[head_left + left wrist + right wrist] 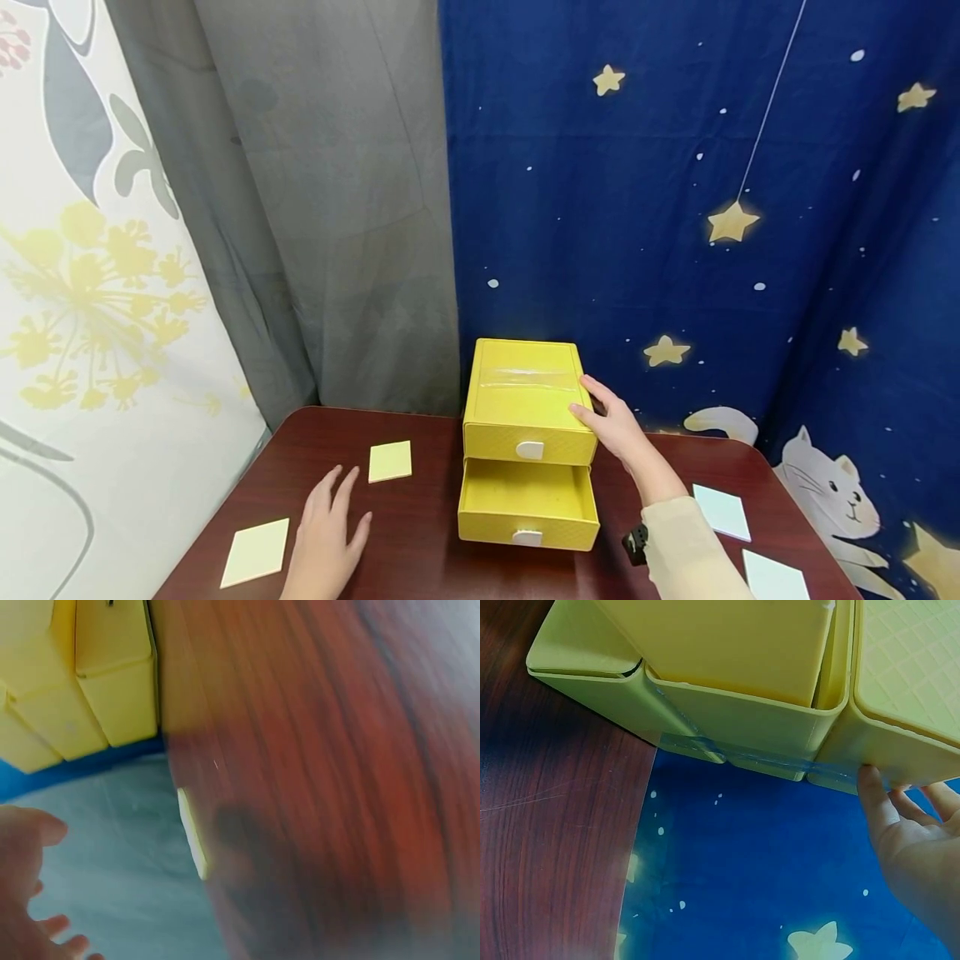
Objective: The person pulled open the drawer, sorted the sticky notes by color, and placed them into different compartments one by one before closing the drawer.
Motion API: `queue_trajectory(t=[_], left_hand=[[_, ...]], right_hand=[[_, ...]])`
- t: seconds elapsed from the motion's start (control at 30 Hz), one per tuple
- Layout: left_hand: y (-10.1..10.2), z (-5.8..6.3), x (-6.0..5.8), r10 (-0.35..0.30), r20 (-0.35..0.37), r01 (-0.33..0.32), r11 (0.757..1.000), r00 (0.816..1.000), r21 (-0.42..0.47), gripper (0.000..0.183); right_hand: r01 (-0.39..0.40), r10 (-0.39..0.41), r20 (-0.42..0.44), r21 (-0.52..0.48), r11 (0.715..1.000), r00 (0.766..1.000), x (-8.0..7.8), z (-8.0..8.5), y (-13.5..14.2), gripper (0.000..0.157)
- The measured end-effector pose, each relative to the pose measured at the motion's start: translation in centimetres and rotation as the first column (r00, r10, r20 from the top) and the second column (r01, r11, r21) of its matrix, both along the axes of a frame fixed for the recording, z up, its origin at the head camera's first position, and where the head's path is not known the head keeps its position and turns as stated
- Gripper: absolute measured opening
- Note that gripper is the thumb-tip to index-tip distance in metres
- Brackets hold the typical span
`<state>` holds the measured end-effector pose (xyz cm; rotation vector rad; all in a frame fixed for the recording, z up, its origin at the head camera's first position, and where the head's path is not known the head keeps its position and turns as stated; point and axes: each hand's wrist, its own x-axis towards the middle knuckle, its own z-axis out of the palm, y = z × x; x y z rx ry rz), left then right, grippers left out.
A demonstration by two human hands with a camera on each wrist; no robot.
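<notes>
A yellow drawer unit (525,392) stands at the table's back, its tiers stacked and its drawers bearing white handles. The top drawer front (487,443) is closed. Below it, an open drawer (517,492) sticks out, bare inside; the right wrist view shows this as the middle tier (735,645). My right hand (618,429) rests against the unit's upper right edge, with fingertips (870,774) touching the side of the top tier. To the left of the unit, my left hand (326,542) hovers over the table with fingers spread, holding nothing, between two yellow sticky note pads.
On the left lie one yellow pad (390,462) farther back and another yellow pad (255,552) nearer the edge. Two pale blue pads, one farther (722,512) and one nearer (776,577), lie right. Curtains, grey (360,250) and starry blue (562,208), hang behind the dark red table (420,533).
</notes>
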<state>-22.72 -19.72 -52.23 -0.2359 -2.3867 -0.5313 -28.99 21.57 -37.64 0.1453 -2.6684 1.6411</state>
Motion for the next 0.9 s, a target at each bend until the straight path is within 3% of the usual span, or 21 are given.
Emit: queue_trajectory(t=[0.13, 0.2, 0.27, 0.5, 0.73, 0.9], left_hand=[[-1.9, -0.4, 0.0, 0.072, 0.119, -0.07, 0.997, 0.99, -0.019, 0.075], [-2.9, -0.6, 0.1, 0.106, 0.188, -0.102, 0.994, 0.976, -0.028, 0.078], [-3.9, -0.8, 0.2, 0.139, 0.276, -0.134, 0.99, 0.951, -0.039, 0.08], [-6.9, -1.4, 0.4, 0.216, 0.522, -0.219, 0.974, 0.825, -0.058, 0.085], [-9.0, -2.0, 0.5, 0.319, 0.649, -0.381, 0.923, 0.69, -0.049, 0.092], [-10.4, -2.0, 0.6, 0.347, 0.695, -0.447, 0.893, 0.629, -0.042, 0.097]], right_hand=[[0.004, -0.004, 0.007, -0.004, 1.0, 1.0, 0.1, 0.2, -0.1, 0.067], [0.004, -0.004, 0.002, -0.001, 1.0, 1.0, -0.3, -0.2, 0.1, 0.067], [0.002, -0.002, -0.009, 0.003, 1.0, 1.0, -0.7, -0.9, 0.3, 0.068], [-0.001, 0.002, -0.028, 0.033, 0.999, 1.0, -1.0, -1.2, 0.4, 0.069], [0.003, -0.002, -0.023, 0.021, 1.0, 1.0, -0.8, -1.1, 0.5, 0.069], [0.003, -0.002, -0.026, 0.034, 0.999, 1.0, -0.9, -1.2, 0.5, 0.069]])
